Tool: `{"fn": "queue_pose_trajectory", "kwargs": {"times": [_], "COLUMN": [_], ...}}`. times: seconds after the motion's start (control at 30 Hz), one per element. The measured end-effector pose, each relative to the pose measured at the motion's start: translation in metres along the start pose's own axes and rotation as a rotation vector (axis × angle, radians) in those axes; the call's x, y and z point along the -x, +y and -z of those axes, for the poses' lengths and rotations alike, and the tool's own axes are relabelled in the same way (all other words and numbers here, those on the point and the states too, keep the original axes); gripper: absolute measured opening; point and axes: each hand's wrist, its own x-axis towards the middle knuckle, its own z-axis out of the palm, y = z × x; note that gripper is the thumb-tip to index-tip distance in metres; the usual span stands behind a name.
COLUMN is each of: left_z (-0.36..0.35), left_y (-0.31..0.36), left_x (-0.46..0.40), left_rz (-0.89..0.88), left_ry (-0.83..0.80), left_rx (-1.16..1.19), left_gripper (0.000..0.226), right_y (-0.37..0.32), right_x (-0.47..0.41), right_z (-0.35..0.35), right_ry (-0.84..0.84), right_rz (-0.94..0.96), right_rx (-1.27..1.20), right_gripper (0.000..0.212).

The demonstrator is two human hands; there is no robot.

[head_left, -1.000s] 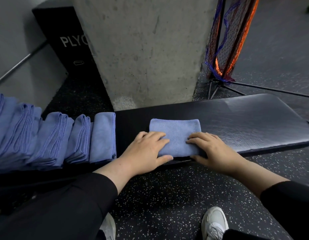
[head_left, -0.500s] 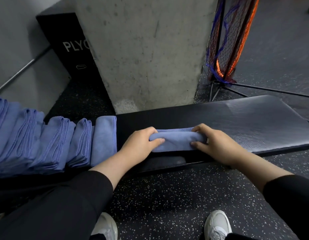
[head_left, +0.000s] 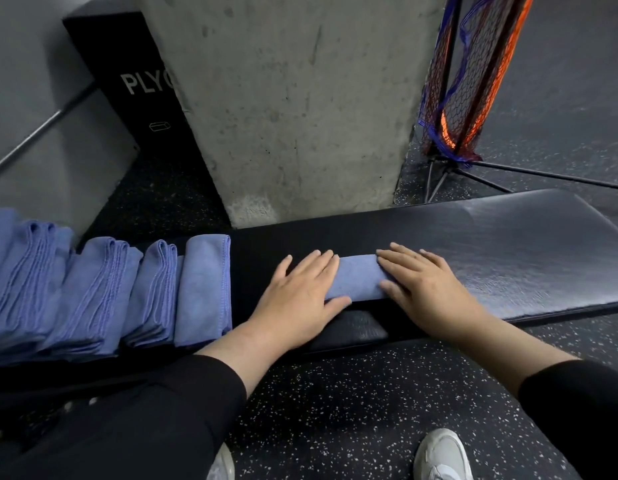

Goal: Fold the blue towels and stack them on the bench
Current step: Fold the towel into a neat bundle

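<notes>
A small folded blue towel [head_left: 357, 277] lies on the black padded bench [head_left: 508, 258], near its front edge. My left hand [head_left: 300, 299] lies flat on the towel's left end, fingers straight, thumb along its near edge. My right hand [head_left: 421, 289] presses flat on the right end. Only the strip of towel between the hands shows. A row of several folded blue towels [head_left: 103, 289] leans together on the bench's left part, the nearest one [head_left: 205, 289] a short gap left of my left hand.
A concrete pillar [head_left: 293, 109] rises right behind the bench. A black plyo box [head_left: 134, 88] stands to its left, and a folded net on a tripod stand [head_left: 463, 84] to its right. Speckled rubber floor and my white shoes [head_left: 442, 455] lie below.
The towel was folded over away from me into a narrower strip. Both hands let go of its near edge and now press flat on top of it.
</notes>
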Motion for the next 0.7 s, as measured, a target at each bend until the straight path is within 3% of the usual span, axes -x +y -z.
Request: {"fn": "queue_pose_trajectory", "kwargs": {"times": [0.07, 0.17, 0.33, 0.43, 0.57, 0.7], "left_z": [-0.001, -0.001, 0.002, 0.008, 0.036, 0.061], "left_y": [-0.002, -0.003, -0.004, -0.004, -0.003, -0.008], "left_x": [-0.001, -0.003, -0.005, -0.005, 0.003, 0.021], "left_rz": [0.022, 0.033, 0.051, 0.065, 0.256, 0.391], "left_ry": [-0.044, -0.06, -0.039, 0.062, 0.114, 0.129], "left_rx": [0.002, 0.006, 0.024, 0.104, 0.588, 1.185], "left_gripper": [0.083, 0.09, 0.09, 0.07, 0.038, 0.047], "right_y": [0.007, 0.015, 0.017, 0.005, -0.021, -0.05], "right_x": [0.003, 0.001, -0.007, -0.015, -0.036, -0.061], "right_z": [-0.002, -0.002, 0.009, 0.024, 0.049, 0.071], "right_ry": [-0.141, -0.222, -0.214, -0.116, 0.074, 0.088], "right_rz": [-0.012, -0.039, -0.1, -0.206, -0.39, -0.621], "right_rx": [-0.054, -0.151, -0.346, -0.504, -0.759, -1.155], "right_gripper": [0.074, 0.083, 0.067, 0.046, 0.033, 0.033]}}
